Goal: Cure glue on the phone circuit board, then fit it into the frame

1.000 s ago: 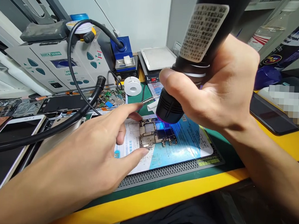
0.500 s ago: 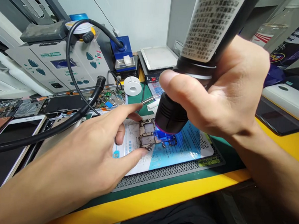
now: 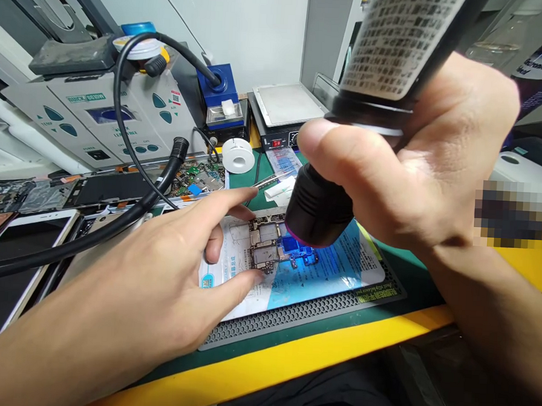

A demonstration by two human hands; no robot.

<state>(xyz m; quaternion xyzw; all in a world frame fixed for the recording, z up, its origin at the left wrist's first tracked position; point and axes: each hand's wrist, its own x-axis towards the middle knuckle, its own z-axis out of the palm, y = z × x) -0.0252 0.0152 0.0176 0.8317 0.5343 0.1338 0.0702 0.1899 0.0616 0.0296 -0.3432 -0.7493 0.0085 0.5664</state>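
Observation:
My right hand [image 3: 419, 156] is wrapped round a black torch-like lamp [image 3: 347, 128] with a printed label, its head pointing down. The lamp throws blue-violet light on the right part of a small phone circuit board [image 3: 273, 248]. The board lies on a blue and white printed sheet [image 3: 331, 270] over a grey perforated mat [image 3: 301, 310]. My left hand [image 3: 167, 276] rests on the sheet with thumb and forefinger spread either side of the board's left end, steadying it.
A grey rework station [image 3: 98, 121] with a black hose [image 3: 115, 219] stands at back left. Disassembled phones [image 3: 28, 233] lie at left. A blue holder [image 3: 220, 94], a solder reel [image 3: 238, 154], a hot plate [image 3: 282, 106] and tweezers [image 3: 272, 180] sit behind. The bench edge [image 3: 317, 354] is yellow.
The lamp and my right hand have drifted slightly right and up, closer to the camera. My left hand stays on the board.

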